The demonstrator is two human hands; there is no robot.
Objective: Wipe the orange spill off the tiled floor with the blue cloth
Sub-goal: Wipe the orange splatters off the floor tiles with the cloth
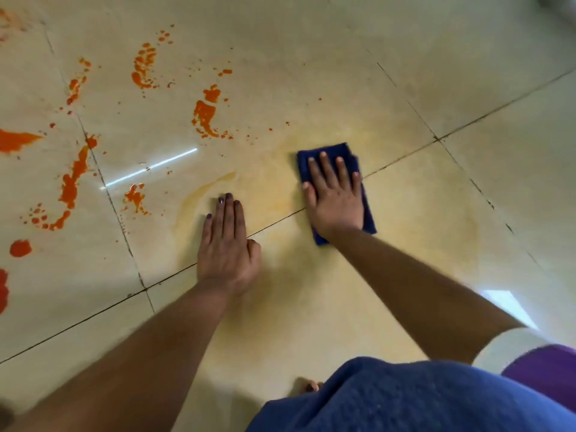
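A folded blue cloth [324,151] lies flat on the cream tiled floor [405,104]. My right hand [335,194] presses down on it with straight, spread fingers. My left hand [226,244] rests flat on the bare tile to the left of the cloth, fingers straight and together. Thick orange spill [205,112] marks the tiles at the upper left in streaks, blobs and small drops. Around both hands the floor carries a pale yellow-orange smear [274,188].
Dark grout lines [436,138] cross the floor diagonally. More orange blobs [20,247] sit at the left edge. My knee in blue fabric [405,397] fills the bottom right, with a toe [308,385] beside it. The tiles at the upper right show no orange.
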